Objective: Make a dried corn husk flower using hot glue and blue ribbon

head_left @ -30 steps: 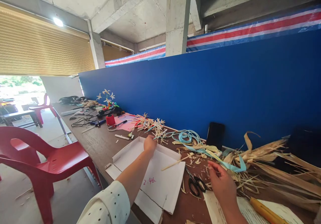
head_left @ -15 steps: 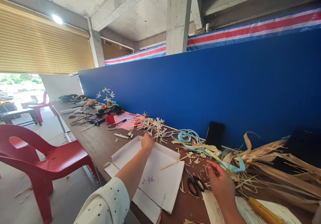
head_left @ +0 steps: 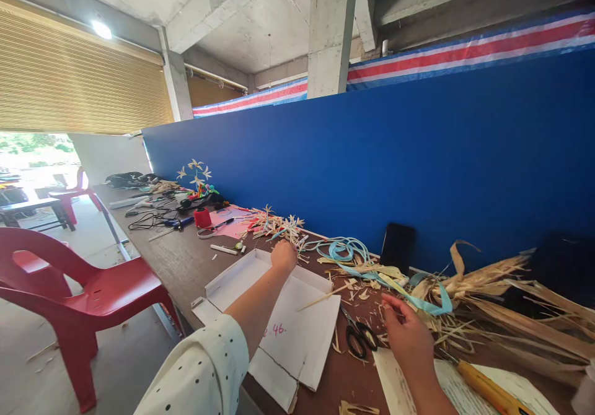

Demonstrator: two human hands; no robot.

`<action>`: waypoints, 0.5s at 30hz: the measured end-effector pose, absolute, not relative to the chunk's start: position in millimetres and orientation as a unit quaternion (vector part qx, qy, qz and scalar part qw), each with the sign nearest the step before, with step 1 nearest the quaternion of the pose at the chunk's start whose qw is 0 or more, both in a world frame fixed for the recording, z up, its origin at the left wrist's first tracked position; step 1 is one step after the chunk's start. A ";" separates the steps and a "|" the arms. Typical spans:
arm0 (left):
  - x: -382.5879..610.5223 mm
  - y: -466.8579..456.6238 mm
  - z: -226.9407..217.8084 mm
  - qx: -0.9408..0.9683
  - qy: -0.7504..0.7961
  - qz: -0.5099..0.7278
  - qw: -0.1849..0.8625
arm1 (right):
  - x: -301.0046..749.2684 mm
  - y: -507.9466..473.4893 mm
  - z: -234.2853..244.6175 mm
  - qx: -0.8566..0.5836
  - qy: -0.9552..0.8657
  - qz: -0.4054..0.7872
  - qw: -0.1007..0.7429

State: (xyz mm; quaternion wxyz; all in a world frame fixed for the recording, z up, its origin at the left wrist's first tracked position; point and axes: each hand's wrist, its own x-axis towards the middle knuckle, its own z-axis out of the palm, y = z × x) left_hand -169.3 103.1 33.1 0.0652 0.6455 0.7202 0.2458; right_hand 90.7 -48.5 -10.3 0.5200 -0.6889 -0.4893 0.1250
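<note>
My left hand [head_left: 284, 255] reaches over the far edge of a white cardboard box lid [head_left: 307, 316] with pink writing. Its fingers are closed beside pale husk flowers [head_left: 292, 228], and what they hold, if anything, is hidden. My right hand [head_left: 409, 331] hovers at the near right, fingers curled in towards the thumb; I cannot make out anything between them. Left of it lie black-handled scissors [head_left: 357, 339]. A thin pale stick [head_left: 320, 297] rests on the lid. Light-blue ribbon [head_left: 344, 249] lies in loops beyond.
Dried corn husks [head_left: 502, 285] spread over the table's right side. A yellow-handled tool [head_left: 493, 390] lies on printed paper [head_left: 453, 384]. A dark phone [head_left: 398, 246] leans against the blue partition [head_left: 325, 167]. A red tape roll [head_left: 202, 218] and cables [head_left: 149, 220] sit farther left, near a red chair [head_left: 102, 291].
My left hand has moved a little right and farther out, towards the husk flowers. My right hand has stayed nearly still. The view has tilted slightly.
</note>
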 end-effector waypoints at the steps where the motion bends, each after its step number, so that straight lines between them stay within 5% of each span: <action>1: -166.1 106.0 32.8 0.653 0.716 0.236 0.063 | 91.1 -48.2 -11.0 -0.689 -0.491 0.122 0.519; 15: -157.0 119.7 33.4 0.634 0.738 0.202 0.110 | 89.4 -47.0 -17.7 -0.678 -0.506 0.113 0.521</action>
